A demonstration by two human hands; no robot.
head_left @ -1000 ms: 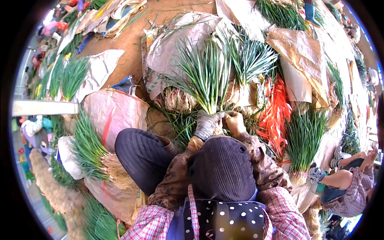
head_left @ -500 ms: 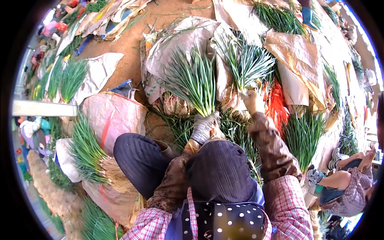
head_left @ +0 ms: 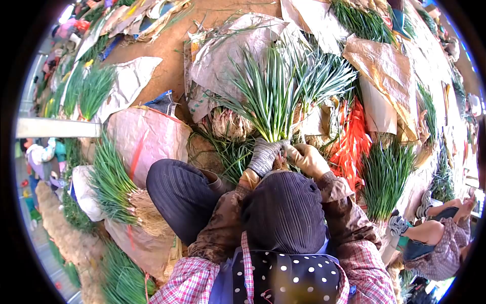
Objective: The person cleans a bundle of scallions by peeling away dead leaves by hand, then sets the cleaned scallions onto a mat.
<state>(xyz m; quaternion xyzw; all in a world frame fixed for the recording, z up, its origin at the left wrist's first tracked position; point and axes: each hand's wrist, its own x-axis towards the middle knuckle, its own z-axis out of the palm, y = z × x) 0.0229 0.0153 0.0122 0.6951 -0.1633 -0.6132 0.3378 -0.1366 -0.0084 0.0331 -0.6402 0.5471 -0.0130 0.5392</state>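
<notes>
A fanned bunch of spring onions (head_left: 273, 101) points away from me, its leaves spread and its root end toward my body. My left hand (head_left: 266, 156), in a grey knit glove, is wrapped round the stalks just above the roots. Against the same stalks, on their right side, my right hand (head_left: 306, 158) in a tan glove is closed with its fingers bent. My raised knee (head_left: 283, 213) hides part of the root end. Just beyond the bunch lies another heap of spring onions (head_left: 324, 76).
Red plastic strips (head_left: 349, 144) lie to the right, beside a bundle of spring onions (head_left: 387, 177). Another bundle (head_left: 114, 187) rests on pink sacking (head_left: 147, 134) at left. A pale bar (head_left: 58, 127) juts in there. A person's bare legs (head_left: 430, 228) show at far right.
My right hand has come back from the far heap to the stalks by my left hand. The bunch looks fuller and stands more upright in view.
</notes>
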